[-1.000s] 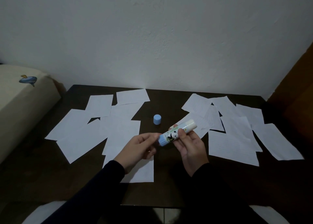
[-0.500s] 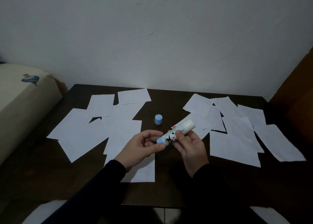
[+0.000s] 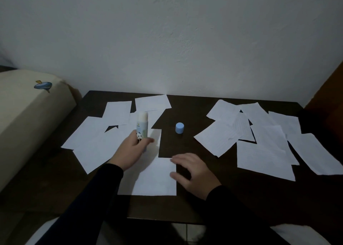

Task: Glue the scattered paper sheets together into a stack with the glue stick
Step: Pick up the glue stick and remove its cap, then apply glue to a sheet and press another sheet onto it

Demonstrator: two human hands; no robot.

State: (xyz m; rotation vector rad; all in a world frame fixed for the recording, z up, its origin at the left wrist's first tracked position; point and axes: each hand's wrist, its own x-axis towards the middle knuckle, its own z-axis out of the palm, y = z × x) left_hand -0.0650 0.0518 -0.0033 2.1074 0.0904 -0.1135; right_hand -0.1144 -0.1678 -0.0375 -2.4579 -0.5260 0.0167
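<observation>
Fingers of the left hand (image 3: 132, 152) curl around the uncapped glue stick (image 3: 142, 127), upright left of the blue cap (image 3: 179, 128). Nearer than the cap, the right hand (image 3: 194, 172), fingers spread, touches a paper sheet (image 3: 155, 178). More sheets (image 3: 259, 142) lie right of the cap.

You are in a home room, probably a bedroom or living room, though the dim light leaves that unsure. The dark brown wooden table (image 3: 219, 204) stands pushed against a plain white plastered wall (image 3: 167, 40). Left of the table sits a cream padded piece of furniture (image 3: 27, 118), a mattress or sofa arm, printed with a small blue cartoon figure (image 3: 43, 85). Right of the table rises a brown wooden panel (image 3: 328, 89). Below the table's near edge you can see pale floor tiles (image 3: 187, 230).
</observation>
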